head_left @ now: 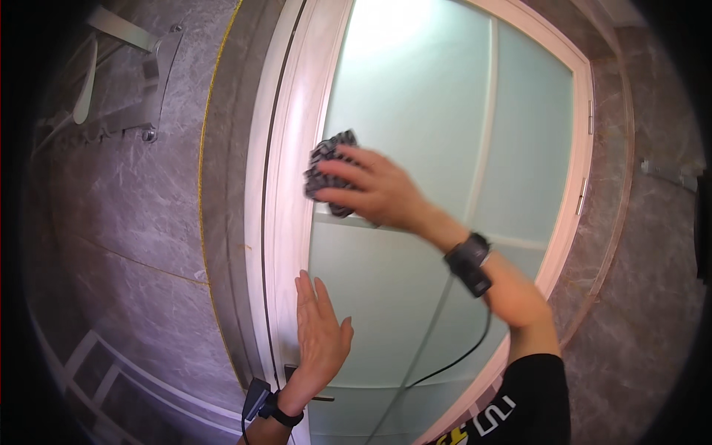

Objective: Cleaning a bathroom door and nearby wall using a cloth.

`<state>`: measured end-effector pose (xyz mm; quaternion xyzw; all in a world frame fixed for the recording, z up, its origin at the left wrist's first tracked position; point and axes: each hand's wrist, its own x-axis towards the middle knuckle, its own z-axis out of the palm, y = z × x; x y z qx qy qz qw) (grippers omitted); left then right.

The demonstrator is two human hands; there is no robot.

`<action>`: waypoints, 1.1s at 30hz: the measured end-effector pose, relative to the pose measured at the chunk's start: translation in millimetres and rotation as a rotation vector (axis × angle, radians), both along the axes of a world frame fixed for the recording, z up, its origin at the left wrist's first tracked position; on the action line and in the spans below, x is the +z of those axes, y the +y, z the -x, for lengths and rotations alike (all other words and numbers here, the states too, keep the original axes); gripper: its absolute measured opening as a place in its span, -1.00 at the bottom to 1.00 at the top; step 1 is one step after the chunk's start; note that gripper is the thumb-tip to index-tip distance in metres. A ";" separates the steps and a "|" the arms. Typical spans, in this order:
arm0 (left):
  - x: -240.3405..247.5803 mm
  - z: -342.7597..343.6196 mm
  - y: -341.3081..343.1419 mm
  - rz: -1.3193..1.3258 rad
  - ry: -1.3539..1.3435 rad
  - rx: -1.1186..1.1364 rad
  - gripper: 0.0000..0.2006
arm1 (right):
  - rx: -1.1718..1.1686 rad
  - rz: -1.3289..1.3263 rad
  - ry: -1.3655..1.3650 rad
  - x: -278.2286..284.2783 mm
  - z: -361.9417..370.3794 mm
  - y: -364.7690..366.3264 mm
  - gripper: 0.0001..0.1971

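Note:
A door (415, 304) with frosted pale green glass and a whitish frame fills the middle of the view. My right hand (378, 185) has its fingers closed over a crumpled black-and-white patterned cloth (328, 157). The cloth lies where the glass meets the left door stile (298, 126); the hand slightly blurs. Lower down, my left hand (320, 337) is open, fingers stretched upward, held at the same stile. Whether its palm touches the door I cannot tell. Part of a door handle (324, 399) shows behind my left wrist.
Grey marbled wall (126, 200) flanks the door at left, with a metal rack (156, 81) mounted high. White rails (111, 356) run at lower left. Hinges (582, 196) line the door's right side. A black cable (460, 360) hangs from the band on my right wrist.

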<state>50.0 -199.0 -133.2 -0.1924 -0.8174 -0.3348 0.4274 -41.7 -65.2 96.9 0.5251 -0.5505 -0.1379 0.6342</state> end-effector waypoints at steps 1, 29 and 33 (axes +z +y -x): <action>-2.9 2.2 -2.6 0.024 -0.009 0.000 -0.16 | 0.000 -0.153 0.025 15.0 2.4 14.6 -0.65; 3.2 -13.9 -16.4 -0.115 -0.062 0.015 -0.19 | -0.031 0.176 -0.011 -49.3 24.9 -24.5 -0.70; 3.4 -18.9 -8.4 -0.062 -0.055 -0.029 -0.19 | -0.164 -0.015 -0.154 -90.6 -19.1 -5.9 -0.71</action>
